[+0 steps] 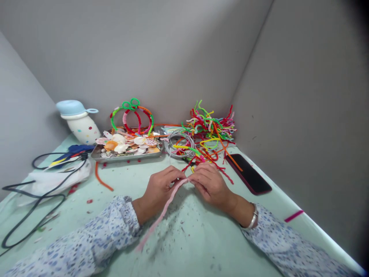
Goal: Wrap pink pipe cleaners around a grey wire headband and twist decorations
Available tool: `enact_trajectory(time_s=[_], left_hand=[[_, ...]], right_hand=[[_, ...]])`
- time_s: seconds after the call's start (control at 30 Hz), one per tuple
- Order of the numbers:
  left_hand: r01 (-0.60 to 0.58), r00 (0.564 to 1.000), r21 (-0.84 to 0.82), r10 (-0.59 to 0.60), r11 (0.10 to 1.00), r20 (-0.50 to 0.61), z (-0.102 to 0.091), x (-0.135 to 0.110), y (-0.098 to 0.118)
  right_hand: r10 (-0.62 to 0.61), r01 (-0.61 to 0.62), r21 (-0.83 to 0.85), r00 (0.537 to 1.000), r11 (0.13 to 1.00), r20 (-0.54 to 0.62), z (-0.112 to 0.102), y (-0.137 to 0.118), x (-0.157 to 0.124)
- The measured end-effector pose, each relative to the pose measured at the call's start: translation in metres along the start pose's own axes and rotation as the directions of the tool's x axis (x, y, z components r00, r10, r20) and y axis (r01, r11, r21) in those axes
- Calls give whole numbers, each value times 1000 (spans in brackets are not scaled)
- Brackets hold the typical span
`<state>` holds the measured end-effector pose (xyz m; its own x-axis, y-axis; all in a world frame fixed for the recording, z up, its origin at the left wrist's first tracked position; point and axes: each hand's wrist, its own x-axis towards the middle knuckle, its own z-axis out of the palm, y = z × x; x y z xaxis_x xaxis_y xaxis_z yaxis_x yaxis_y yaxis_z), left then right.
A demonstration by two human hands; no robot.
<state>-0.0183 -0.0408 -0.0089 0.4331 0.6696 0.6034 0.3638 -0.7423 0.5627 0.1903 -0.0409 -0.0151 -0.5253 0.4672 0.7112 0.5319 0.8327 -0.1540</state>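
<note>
Two bare hands meet near the middle of my remote view, fingertips all but touching. I see the left hand (161, 186) pinching a pale pink fuzzy stem (167, 206) between thumb and forefinger, and the right hand (212, 186) pinching it just beside, at its upper end. Fingers cover that end, so I cannot tell whether it is a plain tip, a fold or a join. Both patterned sleeves (95, 234) run off my picture, the dark cable (44, 197) is cut by the left edge, and whatever lies under the white plastic (80, 173) escapes me. My right hand also hides part of the coloured stems (209, 129) behind it.

The pink stem slants from the fingertips toward the lower left, in front of the pale green tabletop (201, 246). It is thin, soft-edged and gently bent, one colour throughout, and its free end blurs (my lens gives only a smear there, so contact with the tabletop is unclear). Beyond sit a metal tray (129, 157) of shells (121, 147), a coil of grey wire (175, 156) and, at right, a dark phone (250, 177).
</note>
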Motion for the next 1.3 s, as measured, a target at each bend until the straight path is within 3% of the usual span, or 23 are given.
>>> enact_trajectory(time_s=[0.6,0.9,1.2,1.3], left_hand=[[92,994,32,-93,995,60,1,-1,3],[143,988,-31,-141,989,71,2,-1,1],[307,951,-211,-289,928,112,3,2,-1],[298,953,-204,-278,932,119,2,2,0]], right_hand=[[-60,62,-42,997,997,42,-1,1,0],[-56,60,-55,996,997,64,0,1,-1],[-60,64,-95,997,993,41,0,2,-1],[-64,66,-100,998,993,23,0,2,-1]])
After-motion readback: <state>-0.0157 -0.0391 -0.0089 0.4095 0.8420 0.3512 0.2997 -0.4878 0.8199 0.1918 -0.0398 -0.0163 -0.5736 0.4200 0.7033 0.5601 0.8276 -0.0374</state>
